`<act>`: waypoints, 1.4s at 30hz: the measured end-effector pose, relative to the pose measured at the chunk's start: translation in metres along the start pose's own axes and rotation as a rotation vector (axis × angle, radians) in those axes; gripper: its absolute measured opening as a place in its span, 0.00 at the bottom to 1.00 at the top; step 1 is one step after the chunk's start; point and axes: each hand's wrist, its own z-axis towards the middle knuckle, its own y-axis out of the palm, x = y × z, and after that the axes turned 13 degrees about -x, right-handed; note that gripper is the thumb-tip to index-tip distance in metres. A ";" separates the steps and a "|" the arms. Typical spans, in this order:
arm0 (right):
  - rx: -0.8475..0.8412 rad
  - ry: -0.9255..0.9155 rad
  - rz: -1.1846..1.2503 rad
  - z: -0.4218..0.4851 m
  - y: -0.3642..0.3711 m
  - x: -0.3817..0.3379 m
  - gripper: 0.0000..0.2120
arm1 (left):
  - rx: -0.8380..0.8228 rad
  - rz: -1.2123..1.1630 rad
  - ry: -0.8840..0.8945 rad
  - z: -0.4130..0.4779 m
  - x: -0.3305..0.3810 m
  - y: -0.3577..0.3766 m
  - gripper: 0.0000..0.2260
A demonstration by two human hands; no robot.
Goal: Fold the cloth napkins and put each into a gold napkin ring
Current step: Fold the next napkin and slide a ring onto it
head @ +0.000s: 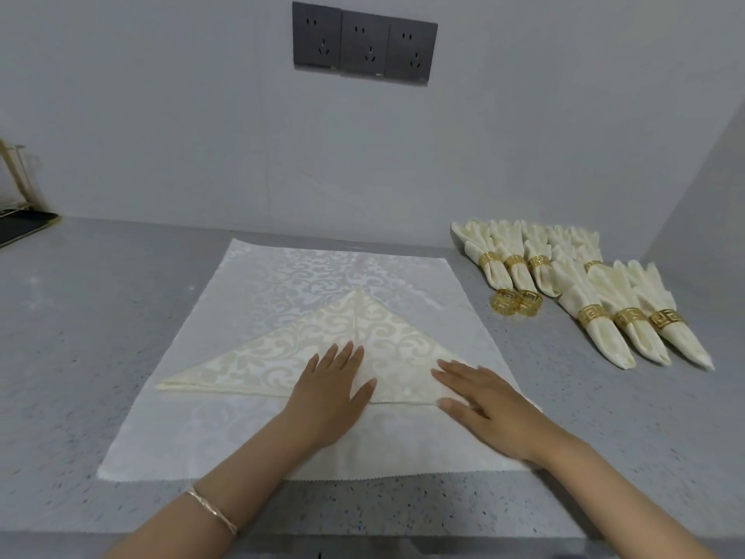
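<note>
Grey counter [100,316], triangle-folded cream napkin [262,365]

A pale grey wall [161,135] runs straight across behind the tabletop [80,316], which is grey stone with fine dark and light speckles. High on that wall, three dark grey sockets [365,44] sit side by side in a row. On the right a side wall [709,187] meets it at a corner. At the far left edge a dark flat object [20,229] lies beside a slim wooden post [12,171]. The light is soft and even.
</note>
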 end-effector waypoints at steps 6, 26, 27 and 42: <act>0.038 -0.023 -0.156 0.006 -0.001 -0.005 0.36 | 0.138 -0.124 0.088 -0.010 0.000 -0.001 0.21; 0.368 -0.054 0.932 0.120 -0.108 -0.023 0.10 | 0.229 -0.244 -0.013 -0.008 0.009 -0.019 0.13; 0.369 -0.032 0.942 0.133 -0.103 -0.027 0.10 | 0.230 -0.232 -0.021 -0.006 0.009 -0.020 0.13; 0.403 0.018 0.706 0.206 -0.043 -0.027 0.14 | 0.136 0.019 0.040 0.013 -0.004 -0.013 0.34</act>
